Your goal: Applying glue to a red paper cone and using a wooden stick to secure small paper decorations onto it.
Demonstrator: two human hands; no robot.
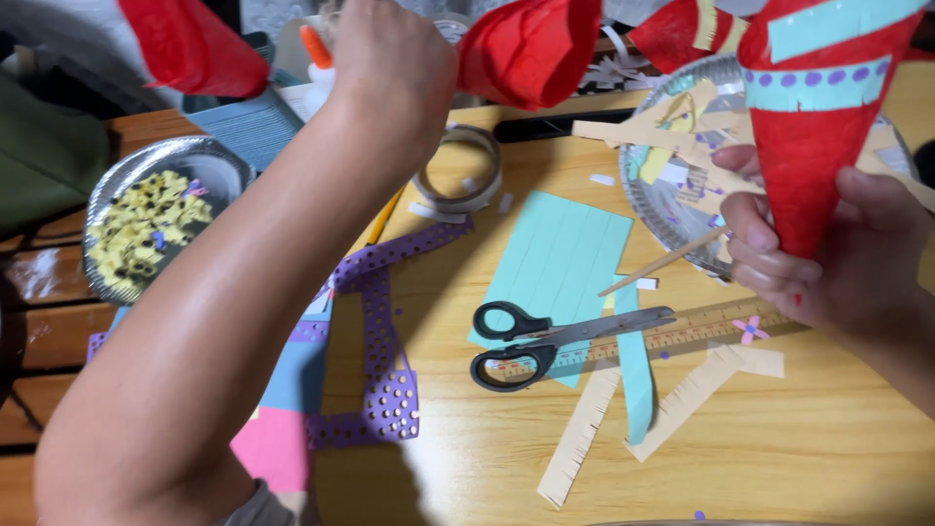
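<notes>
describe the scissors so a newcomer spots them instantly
On the wooden table, find the light blue paper sheet at centre. The scissors lie shut across its lower edge, blades over a wooden ruler. Only they have black loop handles.

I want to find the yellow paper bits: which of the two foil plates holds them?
The foil plate at the table's left edge, beside the raised left arm; the other plate, beside the red cone, holds tan scraps.

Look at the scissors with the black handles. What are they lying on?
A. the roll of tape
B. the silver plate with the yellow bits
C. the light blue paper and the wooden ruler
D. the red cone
C: the scissors lie flat on the table, with the handles over the light blue paper and the blades along the wooden ruler, away from the other things.
</notes>
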